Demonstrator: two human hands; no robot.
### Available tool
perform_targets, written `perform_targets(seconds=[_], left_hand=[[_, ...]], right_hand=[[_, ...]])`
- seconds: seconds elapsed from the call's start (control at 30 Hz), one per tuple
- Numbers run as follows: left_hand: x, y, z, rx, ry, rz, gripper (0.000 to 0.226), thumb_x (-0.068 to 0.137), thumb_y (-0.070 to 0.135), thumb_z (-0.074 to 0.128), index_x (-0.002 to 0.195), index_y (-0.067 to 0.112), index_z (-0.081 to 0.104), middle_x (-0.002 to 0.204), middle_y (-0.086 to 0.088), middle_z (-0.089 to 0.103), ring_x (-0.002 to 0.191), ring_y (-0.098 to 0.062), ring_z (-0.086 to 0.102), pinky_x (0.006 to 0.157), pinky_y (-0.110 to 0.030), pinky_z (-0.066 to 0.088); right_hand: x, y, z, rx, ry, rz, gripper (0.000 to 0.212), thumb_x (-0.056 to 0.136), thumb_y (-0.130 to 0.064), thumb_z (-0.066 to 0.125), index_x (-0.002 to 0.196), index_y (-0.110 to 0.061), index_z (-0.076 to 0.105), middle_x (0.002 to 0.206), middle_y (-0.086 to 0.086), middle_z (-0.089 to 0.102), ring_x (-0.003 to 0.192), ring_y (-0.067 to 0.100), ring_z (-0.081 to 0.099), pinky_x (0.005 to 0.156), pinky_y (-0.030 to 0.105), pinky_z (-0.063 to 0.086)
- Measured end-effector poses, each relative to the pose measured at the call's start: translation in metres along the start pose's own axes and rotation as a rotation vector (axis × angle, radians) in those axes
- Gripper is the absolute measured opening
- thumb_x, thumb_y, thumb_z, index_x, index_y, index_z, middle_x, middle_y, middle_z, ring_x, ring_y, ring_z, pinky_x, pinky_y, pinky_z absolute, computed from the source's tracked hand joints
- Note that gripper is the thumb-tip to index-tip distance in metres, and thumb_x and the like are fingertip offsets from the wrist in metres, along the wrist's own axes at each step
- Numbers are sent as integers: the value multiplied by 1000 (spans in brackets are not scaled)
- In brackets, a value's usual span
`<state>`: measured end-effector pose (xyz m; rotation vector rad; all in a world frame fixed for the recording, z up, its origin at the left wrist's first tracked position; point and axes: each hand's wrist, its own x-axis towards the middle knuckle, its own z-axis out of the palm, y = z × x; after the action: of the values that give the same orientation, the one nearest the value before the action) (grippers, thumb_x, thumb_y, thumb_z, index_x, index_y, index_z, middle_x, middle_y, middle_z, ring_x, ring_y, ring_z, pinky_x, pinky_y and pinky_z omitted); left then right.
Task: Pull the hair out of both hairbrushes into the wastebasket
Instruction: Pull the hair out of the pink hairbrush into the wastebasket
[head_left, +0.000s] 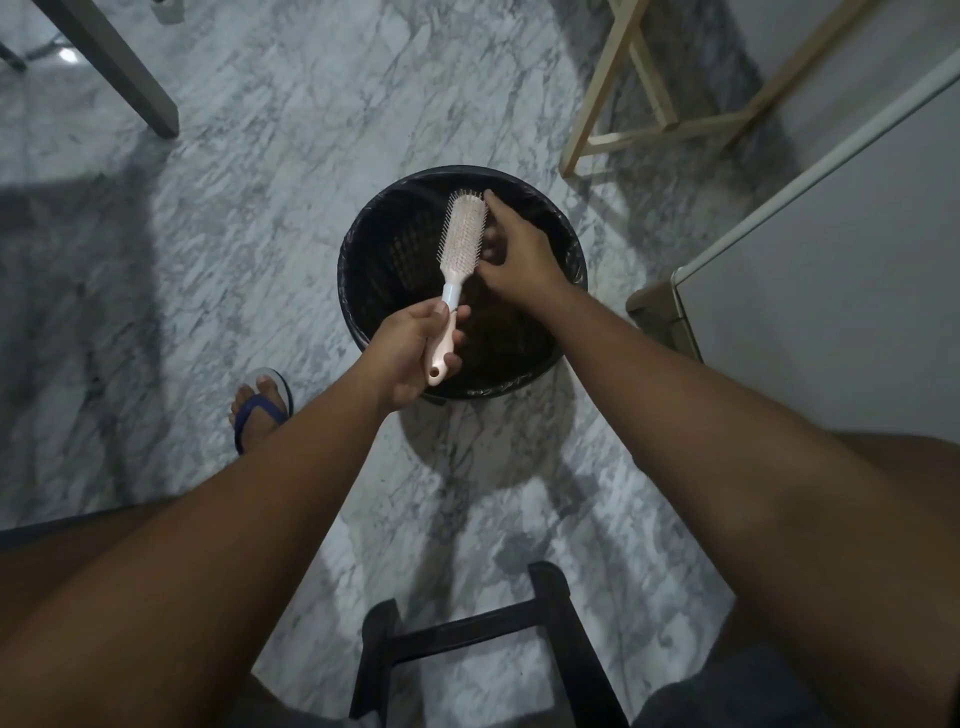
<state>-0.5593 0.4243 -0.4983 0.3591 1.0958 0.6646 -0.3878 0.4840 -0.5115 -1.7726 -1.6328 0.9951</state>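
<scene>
dark stool (470, 631) nearest, wastebasket (363, 228) beyond, unobstructed

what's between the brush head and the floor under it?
In the head view, the hairbrush head hangs over the open black-lined wastebasket; only the basket's interior lies beneath. Left hand holds the handle, right hand is at the bristles.

Hairbrush (461, 239) over wastebasket (563, 244); foot (258, 406) left of it.

Grey-veined white marble floor (249, 171) fills the dim room, with a small bright reflection near its far left corner. A grey furniture leg (122, 65) slants down at far left; a pale wooden frame (618, 83) stands at far right. A white cabinet (831, 270) lines the right edge. A black stool frame (540, 629) stands at the near edge.
</scene>
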Motion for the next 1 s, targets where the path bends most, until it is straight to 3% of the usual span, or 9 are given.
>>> perform_targets(seconds=[0.1, 0.23, 0.4, 0.57, 0.63, 0.77, 0.8, 0.9, 1.0], left_hand=[[0, 2, 1, -5, -5, 6, 28, 105, 13, 44, 127, 3, 57, 105, -5, 63, 68, -10, 56, 46, -21, 42], [0, 3, 0, -24, -3, 23, 28, 105, 12, 44, 128, 2, 56, 105, -6, 63, 68, -11, 55, 46, -21, 42], [1, 2, -2, -45, 27, 21, 28, 105, 12, 44, 127, 0, 56, 105, -7, 63, 68, -11, 56, 46, -21, 43], [4, 0, -4, -67, 60, 34, 28, 105, 12, 45, 127, 0, 56, 108, -7, 63, 67, -11, 57, 46, -22, 45], [4, 0, -5, -70, 56, 35, 29, 105, 12, 45, 129, 0, 56, 109, -7, 63, 67, -11, 57, 46, -22, 45], [3, 1, -5, -65, 45, 28, 32, 104, 13, 45, 132, -1, 54, 108, -7, 64, 67, -11, 58, 48, -22, 46], [3, 1, -5, -61, 42, 28, 32, 105, 13, 45, 133, -1, 53, 108, -7, 64, 68, -11, 58, 48, -22, 46], [2, 1, -2, -35, 37, 29, 32, 105, 12, 44, 133, -2, 53, 103, -6, 64, 68, -11, 56, 47, -22, 45], [1, -1, -2, -8, 34, 22, 33, 104, 10, 45, 134, -2, 53, 99, -6, 64, 69, -12, 55, 46, -22, 44]], right_hand=[[0, 1, -3, -65, 44, -37, 65, 89, -11, 65, 149, -11, 40, 102, 5, 73, 97, 15, 67, 90, 16, 46], [1, 2, -12, -71, 208, -87, 22, 95, -22, 61, 103, -11, 77, 95, 3, 77, 90, 12, 69, 86, 23, 51], [3, -5, -26, 76, 401, -128, 20, 96, -16, 54, 91, -11, 73, 80, -5, 68, 77, 7, 63, 72, 17, 48], [2, -7, -37, 191, 685, -129, 20, 99, -17, 51, 92, -11, 68, 85, 1, 68, 80, 15, 65, 70, 25, 52], [1, -2, -37, 148, 605, -35, 19, 98, -15, 51, 92, -9, 68, 85, 1, 67, 81, 16, 63, 68, 22, 46], [-6, 11, -35, -363, -157, 397, 28, 92, -8, 58, 119, 0, 62, 117, 15, 65, 111, 31, 62, 88, 32, 51], [-9, 11, -32, -424, -224, 408, 37, 92, -10, 59, 128, 0, 57, 126, 18, 61, 117, 34, 59, 94, 36, 50], [-15, -4, -25, -103, 20, 251, 52, 97, -28, 58, 144, -9, 46, 142, 13, 55, 130, 26, 53, 104, 29, 40], [-8, -20, -19, 244, 147, 212, 60, 92, -45, 63, 145, -21, 47, 136, 5, 59, 114, 13, 62, 98, 29, 50]])
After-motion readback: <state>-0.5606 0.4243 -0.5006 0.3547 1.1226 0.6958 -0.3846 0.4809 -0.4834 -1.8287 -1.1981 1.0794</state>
